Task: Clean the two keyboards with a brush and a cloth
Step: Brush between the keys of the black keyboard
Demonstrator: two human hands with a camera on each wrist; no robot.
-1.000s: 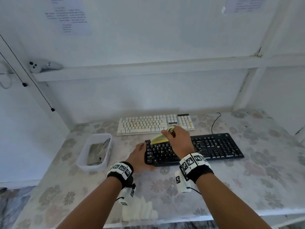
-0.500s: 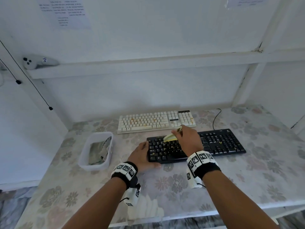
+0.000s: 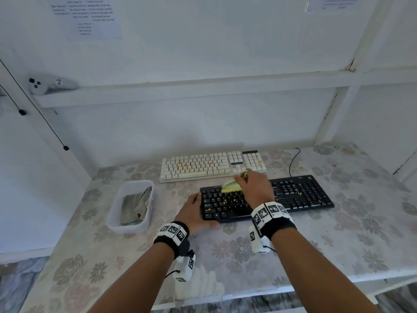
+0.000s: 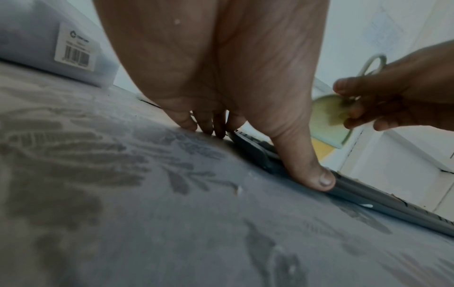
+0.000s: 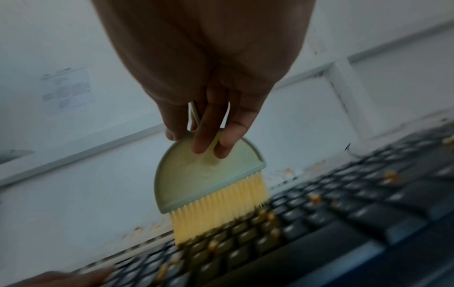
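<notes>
Brushing step: right hand (image 3: 255,188) is gripping the brush (image 5: 211,186), bristles sweeping crumbs on the near black keyboard (image 3: 293,195); left hand (image 3: 194,213), fingers flat, is bracing its left end; white keyboard (image 3: 203,166) and cloth (image 3: 135,206) probably awaiting next.

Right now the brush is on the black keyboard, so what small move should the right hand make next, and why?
Probably sweep the brush onward along the black keyboard, towards its right end. The right hand holds the bristles on the keys, orange crumbs still lie between keys there, and the left hand steadies the keyboard's left end.
</notes>
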